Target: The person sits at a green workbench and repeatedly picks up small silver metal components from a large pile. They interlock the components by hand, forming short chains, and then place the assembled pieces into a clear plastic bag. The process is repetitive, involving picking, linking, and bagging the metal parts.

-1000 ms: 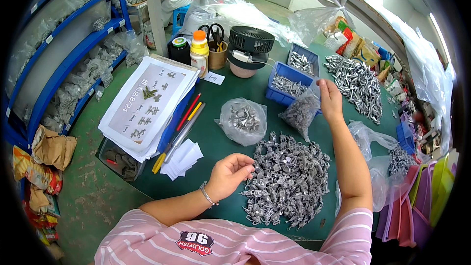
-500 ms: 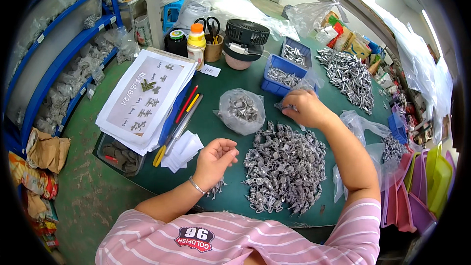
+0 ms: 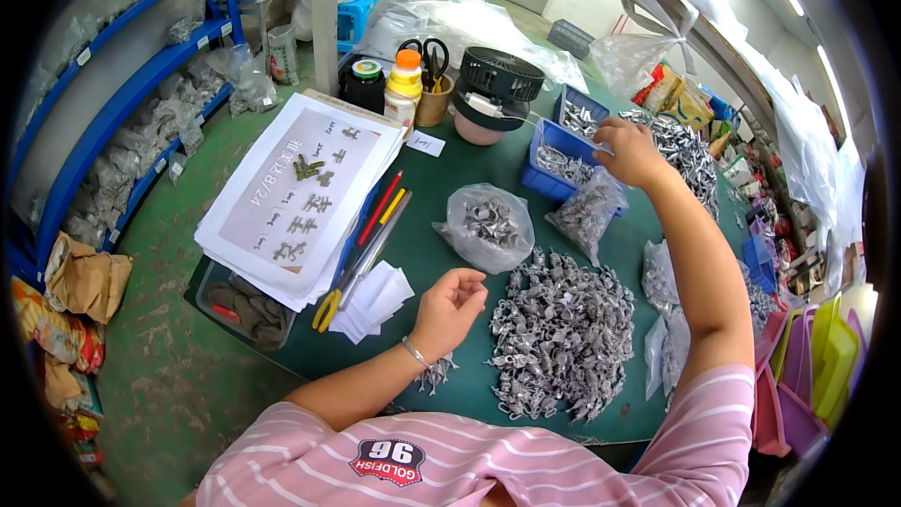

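R hand is at rt end of blue bin, just above gray-pcs bag; can't tell if its fingers are clamped on anything. Bag's on the green table, up against the bin. L hand is nr lt edge of gray pile, fingers half-curled, thumb a bit apart. Small clump by its wrist, ring bag above.

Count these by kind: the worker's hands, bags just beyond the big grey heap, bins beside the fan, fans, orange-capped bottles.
Hands: 2
Bags: 2
Bins: 2
Fans: 1
Orange-capped bottles: 1
Total: 8
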A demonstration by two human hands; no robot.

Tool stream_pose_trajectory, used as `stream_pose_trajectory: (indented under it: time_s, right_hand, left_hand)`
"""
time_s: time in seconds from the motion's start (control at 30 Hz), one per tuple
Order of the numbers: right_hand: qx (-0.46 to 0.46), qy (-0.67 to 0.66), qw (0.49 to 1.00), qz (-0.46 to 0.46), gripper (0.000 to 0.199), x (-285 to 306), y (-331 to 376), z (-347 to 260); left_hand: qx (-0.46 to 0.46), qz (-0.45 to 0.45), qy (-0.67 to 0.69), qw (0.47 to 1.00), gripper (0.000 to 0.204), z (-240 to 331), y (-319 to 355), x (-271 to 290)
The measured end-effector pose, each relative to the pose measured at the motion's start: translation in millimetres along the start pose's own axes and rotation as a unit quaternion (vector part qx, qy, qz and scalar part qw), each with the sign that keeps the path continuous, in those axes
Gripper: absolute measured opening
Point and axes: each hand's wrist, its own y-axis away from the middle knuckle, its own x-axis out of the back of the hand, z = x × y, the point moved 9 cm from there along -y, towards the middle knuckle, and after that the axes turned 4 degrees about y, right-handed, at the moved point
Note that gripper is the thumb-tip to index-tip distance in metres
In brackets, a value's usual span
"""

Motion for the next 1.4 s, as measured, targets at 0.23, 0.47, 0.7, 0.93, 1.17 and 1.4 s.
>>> stream_pose_trajectory:
  time_s: [0.23, 0.47, 0.7, 0.93, 1.17, 1.4]
  right_hand:
    - [0.075, -0.033, 0.995, -0.062, 0.017, -32.8, -18.3, -8.9]
    - [0.117, -0.143, 0.935, -0.302, 0.018, -99.9, 75.3, -87.0]
    - [0.088, -0.218, 0.967, -0.103, 0.025, -130.6, 145.6, -93.8]
    - [-0.123, -0.394, 0.911, 0.009, 0.02, -102.6, 192.9, -68.9]
    - [-0.295, -0.484, 0.823, 0.045, 0.014, -114.6, 257.4, -59.8]
    - [-0.151, -0.297, 0.923, 0.191, 0.013, -77.3, 257.5, -83.7]
  left_hand:
    - [-0.003, 0.02, -0.092, 0.996, 0.011, -2.9, -1.2, 12.2]
    - [-0.078, 0.037, -0.053, 0.995, 0.015, 17.1, 6.4, 25.3]
    - [-0.055, 0.015, -0.046, 0.997, 0.019, 6.1, 1.7, 14.3]
    - [0.003, -0.024, -0.064, 0.998, 0.02, -2.8, 5.1, -2.1]
    - [0.033, -0.182, -0.152, 0.971, 0.025, -6.7, 19.9, -72.6]
    - [-0.18, -0.213, -0.423, 0.862, 0.036, -11.3, 15.8, -108.0]
